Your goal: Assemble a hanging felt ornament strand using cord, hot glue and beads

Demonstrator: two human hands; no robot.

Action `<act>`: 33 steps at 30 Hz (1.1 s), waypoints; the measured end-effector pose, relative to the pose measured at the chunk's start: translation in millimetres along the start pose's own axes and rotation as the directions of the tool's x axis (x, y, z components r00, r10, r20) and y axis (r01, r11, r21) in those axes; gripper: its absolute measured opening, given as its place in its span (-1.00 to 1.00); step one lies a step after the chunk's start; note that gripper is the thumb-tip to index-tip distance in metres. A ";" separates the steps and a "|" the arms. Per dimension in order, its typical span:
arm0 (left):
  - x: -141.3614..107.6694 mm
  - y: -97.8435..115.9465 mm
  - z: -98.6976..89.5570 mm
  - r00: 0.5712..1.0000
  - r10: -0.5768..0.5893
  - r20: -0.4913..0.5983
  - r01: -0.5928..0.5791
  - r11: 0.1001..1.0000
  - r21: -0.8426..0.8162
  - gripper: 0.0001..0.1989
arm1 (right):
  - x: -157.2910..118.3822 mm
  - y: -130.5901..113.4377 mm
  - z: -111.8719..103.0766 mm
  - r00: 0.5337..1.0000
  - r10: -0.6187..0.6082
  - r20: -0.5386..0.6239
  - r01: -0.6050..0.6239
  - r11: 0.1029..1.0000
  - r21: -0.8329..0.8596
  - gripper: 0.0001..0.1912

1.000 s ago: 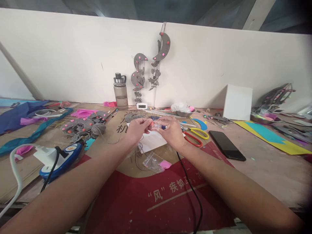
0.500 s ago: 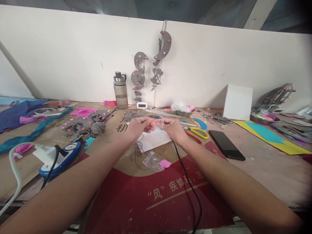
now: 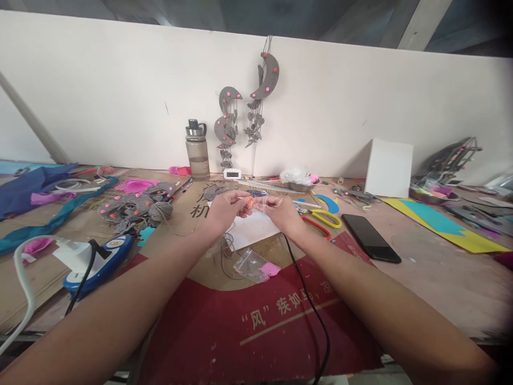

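Over the middle of the cardboard, my left hand is closed in a pinch around a small orange lump, which looks like soft clay. Clear plastic, probably a small bag, stretches from the lump to the fingertips of my right hand, also pinched. Whether the lump sits inside the plastic or beside it, I cannot tell. Below the hands lie a white sheet, a loop of grey cord and a clear zip bag with a pink piece.
Right of my hands are scissors with yellow and red handles and a black phone. At left stand a blue power strip and grey felt pieces. Behind are a water bottle and hanging grey moons.
The clear plastic between my hands looks more stretched out, and less of the orange lump shows. Both hands stay in nearly the same place; the view has shifted slightly.
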State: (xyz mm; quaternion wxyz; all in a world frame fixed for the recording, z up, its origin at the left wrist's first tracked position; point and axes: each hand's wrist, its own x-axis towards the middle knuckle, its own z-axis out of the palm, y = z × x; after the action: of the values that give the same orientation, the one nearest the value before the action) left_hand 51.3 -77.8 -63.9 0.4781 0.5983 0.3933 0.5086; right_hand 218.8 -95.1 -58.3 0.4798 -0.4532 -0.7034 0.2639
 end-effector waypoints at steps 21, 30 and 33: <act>-3.1 -5.1 6.9 0.987 -0.116 0.114 0.144 0.951 -0.273 -0.63 | 3.3 6.0 -0.6 0.995 0.036 -0.090 -0.025 0.992 0.126 -0.68; -5.5 -8.6 4.9 0.989 -0.098 0.111 0.118 0.974 -0.191 -0.68 | 1.3 7.4 1.3 0.984 -0.002 -0.177 0.007 1.000 0.029 -0.72; -7.8 -5.9 6.1 0.986 -0.133 0.096 0.150 0.969 -0.196 -0.65 | 3.0 11.9 0.3 0.987 -0.027 -0.155 0.028 1.000 0.003 -0.75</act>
State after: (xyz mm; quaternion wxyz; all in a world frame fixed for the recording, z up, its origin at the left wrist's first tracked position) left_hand 56.0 -85.0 -71.6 0.5875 0.5374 0.3610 0.4855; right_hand 222.8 -87.1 -66.7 0.5380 -0.4614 -0.6694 0.2229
